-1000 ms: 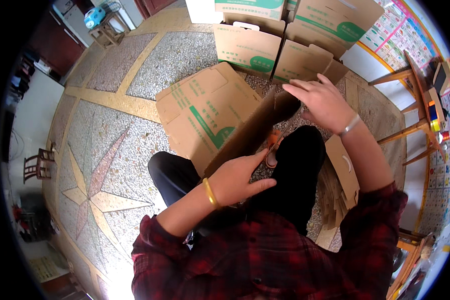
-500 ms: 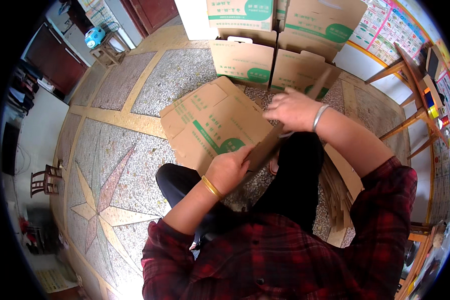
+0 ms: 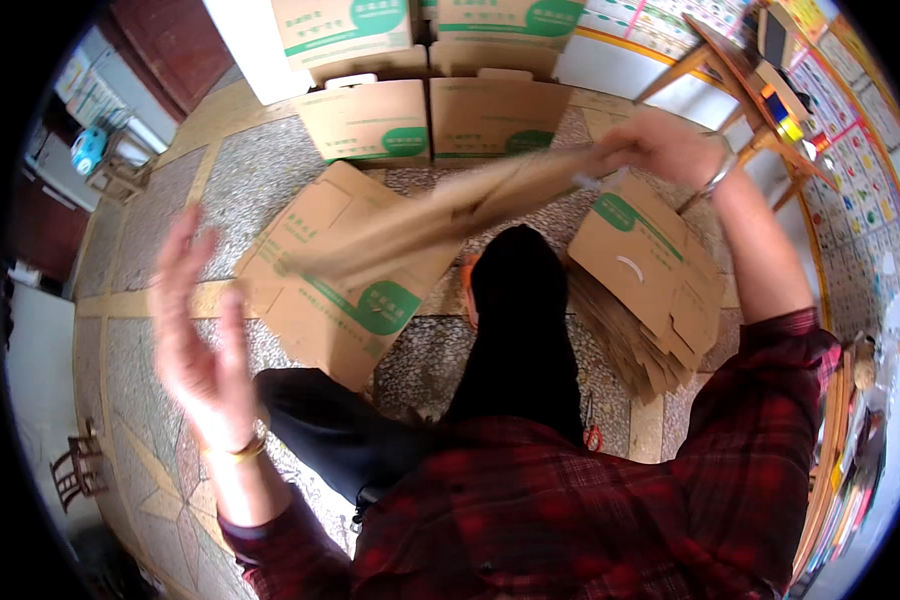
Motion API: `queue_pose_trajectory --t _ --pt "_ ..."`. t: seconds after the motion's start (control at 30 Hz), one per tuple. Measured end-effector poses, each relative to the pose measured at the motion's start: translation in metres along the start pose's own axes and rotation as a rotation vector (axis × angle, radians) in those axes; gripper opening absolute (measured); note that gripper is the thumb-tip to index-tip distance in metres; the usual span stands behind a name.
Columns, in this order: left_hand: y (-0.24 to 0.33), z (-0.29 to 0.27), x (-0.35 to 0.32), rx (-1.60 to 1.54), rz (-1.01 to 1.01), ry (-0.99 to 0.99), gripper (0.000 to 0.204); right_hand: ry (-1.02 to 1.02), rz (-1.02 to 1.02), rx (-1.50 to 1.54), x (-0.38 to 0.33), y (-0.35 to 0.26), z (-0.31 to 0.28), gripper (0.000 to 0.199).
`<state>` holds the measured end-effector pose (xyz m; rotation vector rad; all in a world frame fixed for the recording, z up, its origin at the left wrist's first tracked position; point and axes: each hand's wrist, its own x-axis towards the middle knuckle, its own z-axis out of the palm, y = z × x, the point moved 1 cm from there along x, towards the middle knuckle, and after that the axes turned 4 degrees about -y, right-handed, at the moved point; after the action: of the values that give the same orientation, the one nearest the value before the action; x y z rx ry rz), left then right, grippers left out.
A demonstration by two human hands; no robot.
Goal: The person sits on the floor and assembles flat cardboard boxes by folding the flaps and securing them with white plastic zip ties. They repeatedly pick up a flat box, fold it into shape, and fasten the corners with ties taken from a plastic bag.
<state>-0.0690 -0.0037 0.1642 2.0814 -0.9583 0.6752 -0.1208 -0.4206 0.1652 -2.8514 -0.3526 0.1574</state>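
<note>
My right hand (image 3: 665,148) grips one end of a flattened cardboard box (image 3: 450,210), held aloft nearly edge-on and smeared by motion. Apart from the cardboard, my left hand (image 3: 195,345) is raised at the left with its fingers stretched out and nothing in it. Under the held piece, another flat cardboard box (image 3: 360,325) with green print lies on the floor, partly covered from sight. To the right of my knee rests a stack of flattened boxes (image 3: 650,265), the top one showing a green patch and a curved white handle slot.
Brown boxes with green print (image 3: 365,115) stand upright and stacked at the back. Red-handled scissors (image 3: 592,436) lie on the floor by my leg. A wooden chair (image 3: 740,90) holding small items is at the far right; a stool (image 3: 120,170) stands far left.
My left hand has let go of the cardboard and swung left, fingers apart. My right hand now holds the flattened box raised and to the right. The view has shifted right, showing the stack.
</note>
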Motion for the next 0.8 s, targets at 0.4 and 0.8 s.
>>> queue_pose_trajectory --t 0.4,0.8 --pt "-0.056 0.058 -0.032 -0.588 -0.289 -0.325 0.018 0.967 0.845 0.839 -0.242 0.146 0.059 0.038" --pt "-0.094 0.114 -0.046 -0.694 -0.632 -0.661 0.021 1.759 1.085 1.472 -0.283 0.203 0.296 0.031"
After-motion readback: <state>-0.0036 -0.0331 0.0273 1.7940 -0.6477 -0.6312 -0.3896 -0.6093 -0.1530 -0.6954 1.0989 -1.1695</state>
